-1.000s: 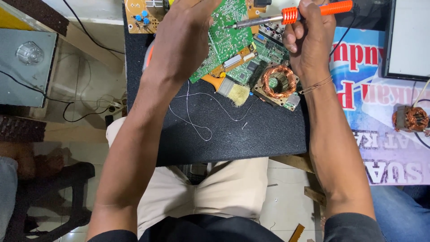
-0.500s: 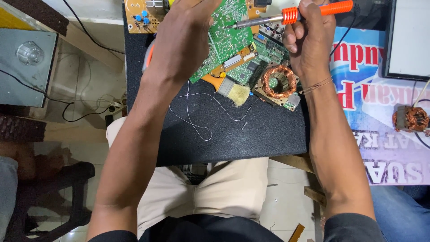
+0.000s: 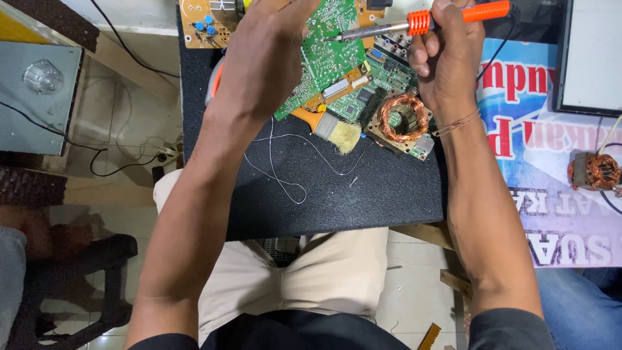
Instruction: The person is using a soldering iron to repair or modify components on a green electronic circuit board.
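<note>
My right hand (image 3: pixel 447 55) grips an orange-handled soldering iron (image 3: pixel 421 23), its metal tip resting on a green circuit board (image 3: pixel 330 48). My left hand (image 3: pixel 265 61) lies over the left part of that board and appears to hold it tilted above the black mat (image 3: pixel 324 194). A thin strand of solder wire (image 3: pixel 285 175) trails from under my left hand and loops across the mat. A second green board (image 3: pixel 376 91) lies below the first one.
A small brush with an orange handle (image 3: pixel 330 129) and a copper coil on a board (image 3: pixel 403 120) lie on the mat. A brown board with blue capacitors (image 3: pixel 204 23) is at the top left. A printed banner (image 3: pixel 551 162) and another copper coil (image 3: pixel 593 170) are to the right.
</note>
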